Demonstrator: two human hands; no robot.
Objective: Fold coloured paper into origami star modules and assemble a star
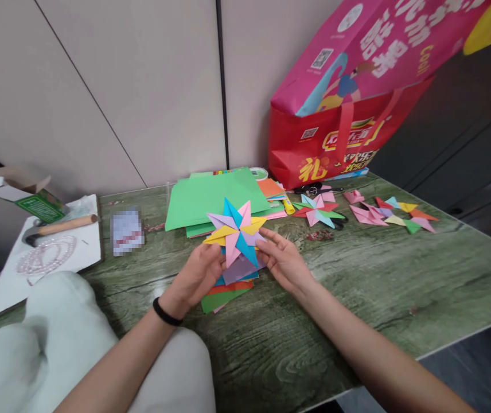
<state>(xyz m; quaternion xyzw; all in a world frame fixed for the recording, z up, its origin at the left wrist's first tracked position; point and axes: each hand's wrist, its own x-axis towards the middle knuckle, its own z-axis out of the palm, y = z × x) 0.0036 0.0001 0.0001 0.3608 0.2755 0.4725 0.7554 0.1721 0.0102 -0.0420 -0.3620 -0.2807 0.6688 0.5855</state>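
An eight-pointed folded paper star [239,228] in blue, pink, yellow and lilac is held up between both hands. My left hand [200,272] pinches its lower left side, with a black band on the wrist. My right hand [286,261] grips its right side between thumb and fingers. Below and partly behind the star lies a stack of coloured paper [228,295], with lilac, blue, orange and green sheets showing. Large green sheets [215,198] lie on other papers beyond the star. A second folded star [316,210] rests to the right of them.
Folded pieces [368,213] and a partial ring [413,221] lie on the green table [357,287] at right. Red [297,143] and pink [306,86] bags stand behind. At left, a white board [4,287] bears a hammer [65,226], beads and a box.
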